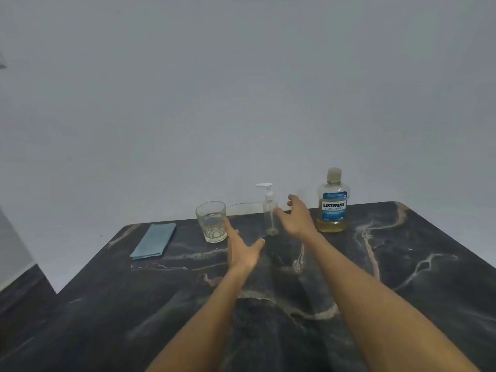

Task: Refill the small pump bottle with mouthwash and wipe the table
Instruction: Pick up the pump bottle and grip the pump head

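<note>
table (402,304): dark marble-looking top with pale veins, runs from right under the camera up to a plain grey wall

left hand (241,253): nearest thing to the camera, reaching forward, sits in front of the pump bottle and a bit to its left. fingers straight and spread, thumb out to the side, nothing in it. fingertip overlaps the glass in view, can't tell if it actually touches

right hand (298,218): a little further in, just right of the pump bottle. also wide open, fingers loosely spread, holding nothing. thumb is close to the bottle body, contact is hard to call

cloth (154,240): folded blue one, lying flat, well off to the left of the pump bottle

glass (211,221): clear tumbler, upright, just left of the pump bottle, seems to have a bit of clear liquid in it

pump bottle (269,210): small, clear, white pump head on, standing upright near the back edge between the hands. looks pretty much empty

mouthwash bottle (332,202): Listerine Cool Mint, blue label, cap on, upright, right of the pump bottle past the right hand. only a low layer of yellowish liquid at the bottom
</note>
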